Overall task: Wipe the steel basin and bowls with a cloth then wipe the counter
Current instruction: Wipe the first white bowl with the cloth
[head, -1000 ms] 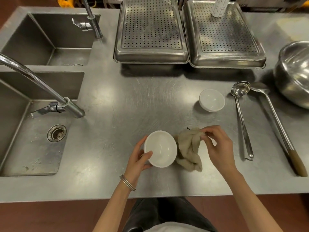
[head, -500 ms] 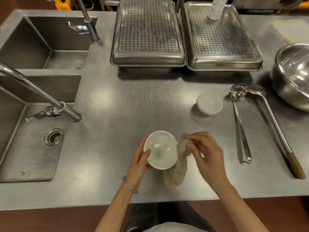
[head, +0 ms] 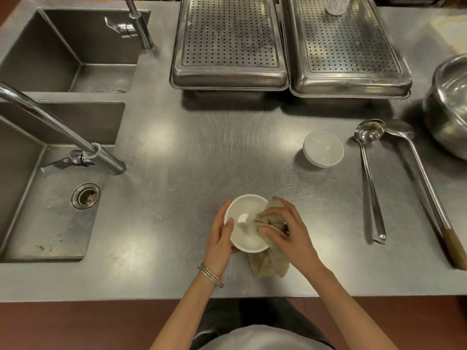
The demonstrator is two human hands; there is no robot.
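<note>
Her right hand (head: 290, 233), gripping the cloth (head: 267, 263), has now pushed into the white bowl (head: 243, 223) clasped by her left hand (head: 219, 238).

Steel counter (head: 202, 160), perforated trays (head: 228, 44), white bowl (head: 323, 148), ladles (head: 370, 178)

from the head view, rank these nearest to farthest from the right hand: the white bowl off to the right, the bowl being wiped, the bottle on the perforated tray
1. Bowl being wiped: at the front edge; the right hand holds the cloth in it while the left hand grips its rim.
2. Other white bowl: farther back, to the right.
3. Bottle: at the very back, on the right perforated tray.
</note>
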